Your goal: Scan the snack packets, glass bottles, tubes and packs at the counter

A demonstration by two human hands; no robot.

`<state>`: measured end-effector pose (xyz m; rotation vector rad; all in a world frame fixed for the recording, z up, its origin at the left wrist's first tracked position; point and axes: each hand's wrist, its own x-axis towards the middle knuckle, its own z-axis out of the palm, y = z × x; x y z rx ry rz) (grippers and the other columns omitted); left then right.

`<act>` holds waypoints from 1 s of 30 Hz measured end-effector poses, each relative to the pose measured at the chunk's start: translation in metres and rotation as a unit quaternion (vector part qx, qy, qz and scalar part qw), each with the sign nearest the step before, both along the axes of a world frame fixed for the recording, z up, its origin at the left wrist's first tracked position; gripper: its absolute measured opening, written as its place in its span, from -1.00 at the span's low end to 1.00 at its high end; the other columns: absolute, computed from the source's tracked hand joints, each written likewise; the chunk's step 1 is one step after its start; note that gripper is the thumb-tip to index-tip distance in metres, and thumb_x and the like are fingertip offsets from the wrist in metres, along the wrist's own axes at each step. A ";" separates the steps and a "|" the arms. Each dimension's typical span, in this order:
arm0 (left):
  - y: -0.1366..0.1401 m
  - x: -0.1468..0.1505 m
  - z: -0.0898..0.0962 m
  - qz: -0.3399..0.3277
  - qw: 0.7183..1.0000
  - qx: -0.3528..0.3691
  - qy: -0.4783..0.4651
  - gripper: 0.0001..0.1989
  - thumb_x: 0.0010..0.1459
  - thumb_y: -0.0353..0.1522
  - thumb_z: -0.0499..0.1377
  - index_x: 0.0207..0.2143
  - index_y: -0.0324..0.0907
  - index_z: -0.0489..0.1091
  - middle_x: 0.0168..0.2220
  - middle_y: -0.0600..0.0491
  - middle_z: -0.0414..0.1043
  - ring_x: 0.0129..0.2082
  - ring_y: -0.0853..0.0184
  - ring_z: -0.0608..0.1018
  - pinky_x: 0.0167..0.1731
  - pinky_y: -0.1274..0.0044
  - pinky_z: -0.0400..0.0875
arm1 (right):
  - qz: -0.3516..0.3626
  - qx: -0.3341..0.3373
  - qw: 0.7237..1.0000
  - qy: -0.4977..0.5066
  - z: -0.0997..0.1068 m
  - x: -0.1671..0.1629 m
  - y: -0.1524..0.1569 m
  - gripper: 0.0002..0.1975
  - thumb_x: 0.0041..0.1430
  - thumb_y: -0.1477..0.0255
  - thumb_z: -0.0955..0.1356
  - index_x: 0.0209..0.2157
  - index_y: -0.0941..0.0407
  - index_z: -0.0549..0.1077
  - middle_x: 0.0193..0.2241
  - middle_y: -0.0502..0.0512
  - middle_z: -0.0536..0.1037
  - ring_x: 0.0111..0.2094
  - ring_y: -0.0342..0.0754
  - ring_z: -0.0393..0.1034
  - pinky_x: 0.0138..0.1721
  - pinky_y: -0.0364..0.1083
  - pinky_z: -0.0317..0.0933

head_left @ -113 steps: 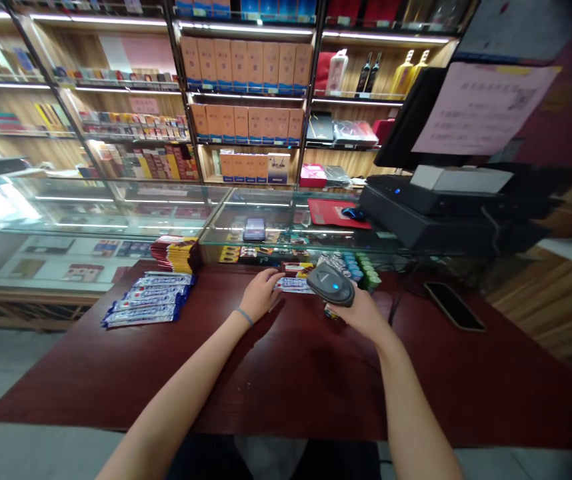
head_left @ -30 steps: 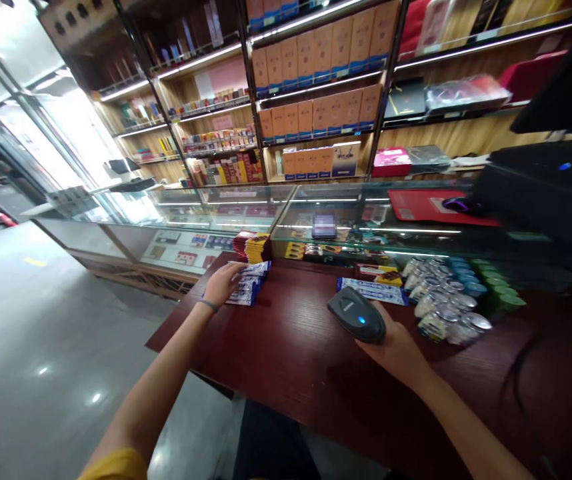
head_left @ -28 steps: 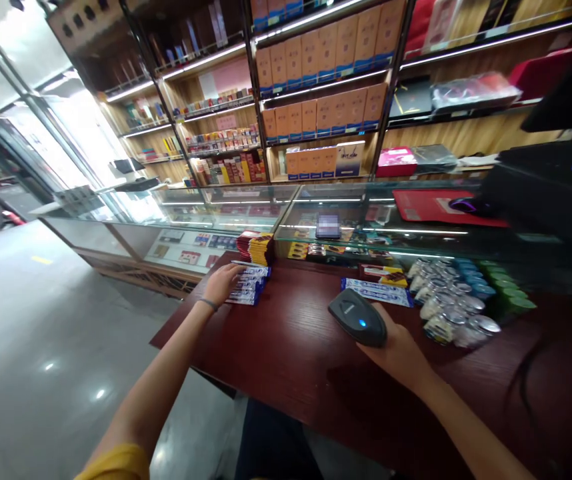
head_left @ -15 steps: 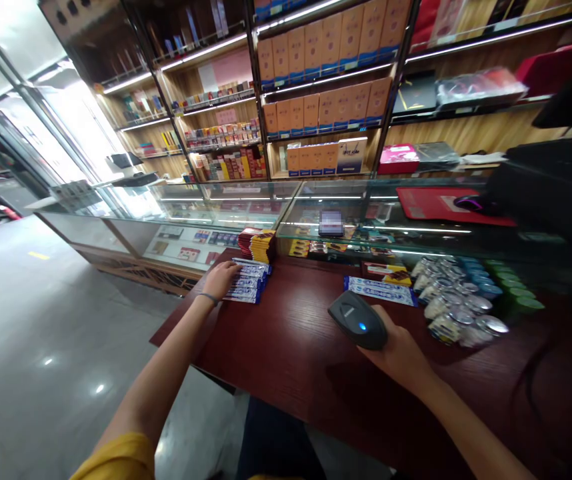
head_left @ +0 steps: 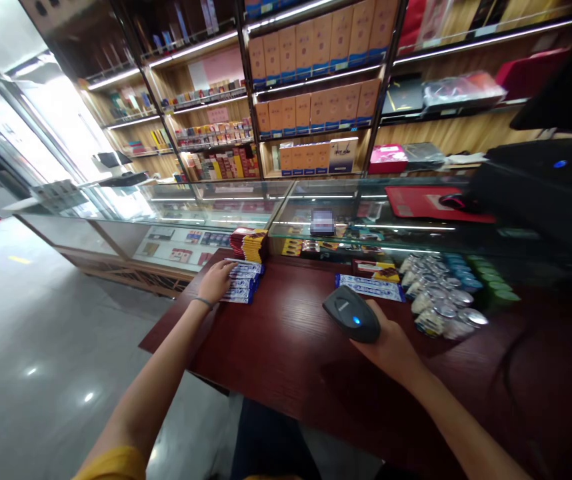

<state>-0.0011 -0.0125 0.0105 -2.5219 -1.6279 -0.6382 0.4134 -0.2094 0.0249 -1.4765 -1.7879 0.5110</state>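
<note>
My left hand [head_left: 215, 281] lies at the left end of a row of blue-and-white wrapped packets [head_left: 241, 288], its fingers stretched out over them and touching. Whether it pinches one of them is not visible. A black handheld barcode scanner [head_left: 350, 313] with a lit blue light is in my right hand [head_left: 391, 347], whose fingers wrap its handle from below. It is held above the dark red wooden table [head_left: 286, 353]. Just beyond the scanner lie more blue-and-white packets [head_left: 370, 287], laid flat side by side.
Behind the left row stands a stack of red and yellow packs [head_left: 249, 245]. To the right are clear-lidded jars [head_left: 436, 300], blue cans [head_left: 462, 272] and green cans [head_left: 491, 277]. A glass display counter [head_left: 206, 200] borders the table's far side. A red mat [head_left: 416, 202] lies on the glass.
The whole view has shifted slightly, so things sit a little further left. Both hands keep nearly the same places over the table, and the scanner stays in my right hand.
</note>
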 end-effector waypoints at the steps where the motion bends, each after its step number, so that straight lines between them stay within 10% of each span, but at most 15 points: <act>1: -0.001 0.009 0.001 -0.009 1.000 0.010 -0.019 -0.44 0.07 -0.57 0.03 0.13 -0.14 0.43 0.11 -0.10 0.42 0.12 0.14 0.44 0.20 0.28 0.31 | -0.006 0.008 1.000 0.005 0.001 0.002 0.000 -0.66 0.07 0.27 0.36 -0.11 -0.01 0.26 -0.41 0.01 0.59 -0.37 0.11 0.58 -0.42 -0.09 0.26; 15: -0.037 0.222 -0.009 -0.214 0.960 0.034 -0.175 -0.65 0.32 -0.37 0.06 0.12 -0.10 0.41 0.08 -0.08 0.42 0.11 0.18 0.44 0.18 0.31 0.34 | -0.122 0.029 0.989 0.083 -0.002 0.065 0.011 -0.41 0.00 0.38 0.43 0.12 0.05 0.34 -0.14 0.13 0.62 -0.09 0.12 0.52 -0.09 0.03 0.38; 23: -0.049 0.310 -0.032 -0.278 0.953 0.016 -0.118 -0.65 0.27 -0.40 0.13 0.10 -0.14 0.41 0.07 -0.12 0.42 0.06 0.15 0.46 0.09 0.30 0.40 | -0.163 0.003 0.974 0.158 0.017 0.085 0.001 -0.42 0.06 0.31 0.41 0.14 0.08 0.34 -0.41 0.03 0.60 -0.60 -0.07 0.40 -0.58 -0.11 0.30; 30: -0.053 0.329 -0.043 -0.276 0.960 0.022 -0.049 -0.68 0.30 -0.34 0.11 0.07 -0.14 0.44 0.00 -0.12 0.45 -0.01 0.13 0.46 -0.01 0.30 0.39 | -0.204 -0.009 0.953 0.225 0.016 0.100 -0.004 -0.52 0.05 0.26 0.44 0.01 0.10 0.39 -0.63 -0.11 0.46 -0.75 -0.15 0.23 -0.69 -0.15 0.16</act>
